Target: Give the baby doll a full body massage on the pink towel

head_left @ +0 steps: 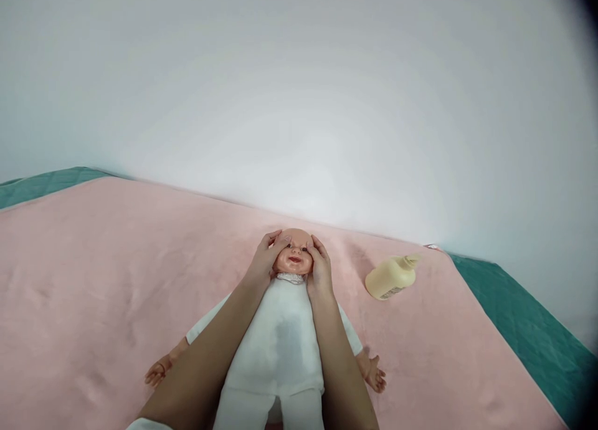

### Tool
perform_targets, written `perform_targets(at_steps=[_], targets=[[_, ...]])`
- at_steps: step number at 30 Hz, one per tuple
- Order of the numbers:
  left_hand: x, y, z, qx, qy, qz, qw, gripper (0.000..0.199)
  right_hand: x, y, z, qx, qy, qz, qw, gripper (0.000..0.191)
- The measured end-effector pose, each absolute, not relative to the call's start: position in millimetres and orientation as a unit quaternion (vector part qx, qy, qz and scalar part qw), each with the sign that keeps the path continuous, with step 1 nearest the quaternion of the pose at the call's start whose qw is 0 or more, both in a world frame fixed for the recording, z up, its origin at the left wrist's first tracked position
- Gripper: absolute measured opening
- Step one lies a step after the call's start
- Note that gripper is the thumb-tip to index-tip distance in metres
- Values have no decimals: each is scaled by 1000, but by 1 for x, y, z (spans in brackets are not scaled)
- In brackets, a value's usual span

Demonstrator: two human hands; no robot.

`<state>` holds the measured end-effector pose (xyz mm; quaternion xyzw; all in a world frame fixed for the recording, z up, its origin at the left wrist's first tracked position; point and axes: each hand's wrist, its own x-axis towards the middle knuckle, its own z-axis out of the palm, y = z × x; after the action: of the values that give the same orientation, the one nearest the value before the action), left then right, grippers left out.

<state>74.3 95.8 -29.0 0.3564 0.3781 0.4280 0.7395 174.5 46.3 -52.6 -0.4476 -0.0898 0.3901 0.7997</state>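
Note:
A baby doll point(252, 343) in white clothes lies on its back with its head away from me and its arms spread. My left hand point(268, 255) cups the left side of the doll's head point(295, 267), its thumb lying beside one eye. On the opposite side, my right hand point(321, 263) is curved around the cheek and temple, with the thumb near the other eye. Both palms press against the head, and part of the fingers is hidden behind it. My forearms run along either side of the doll's body, over its sleeves.
A pale yellow pump bottle point(389, 279) is to the right of the doll's head, its nozzle pointing right. Pink cloth point(116, 262) covers the surface, with a green quilted layer point(518, 318) showing at both sides. Behind it rises a white wall point(299, 106).

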Motion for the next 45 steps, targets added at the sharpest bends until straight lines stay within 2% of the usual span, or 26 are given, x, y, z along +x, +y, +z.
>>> perform_targets(at_steps=[16, 22, 27, 32, 37, 45], targets=[[74, 97, -28, 333, 359, 424, 761, 38, 180, 50, -62, -417, -84, 413, 805, 56], [74, 96, -25, 310, 384, 421, 761, 29, 177, 50, -59, -431, -93, 405, 801, 55], [76, 96, -31, 342, 367, 439, 746, 44, 173, 48, -53, -467, -118, 380, 789, 57], [77, 99, -36, 366, 370, 445, 729, 50, 172, 47, -53, -470, -133, 388, 782, 64], [77, 98, -32, 356, 379, 439, 733, 49, 173, 49, -57, -478, -122, 370, 787, 57], [74, 93, -23, 324, 370, 436, 754, 35, 176, 52, -61, -470, -111, 370, 794, 50]])
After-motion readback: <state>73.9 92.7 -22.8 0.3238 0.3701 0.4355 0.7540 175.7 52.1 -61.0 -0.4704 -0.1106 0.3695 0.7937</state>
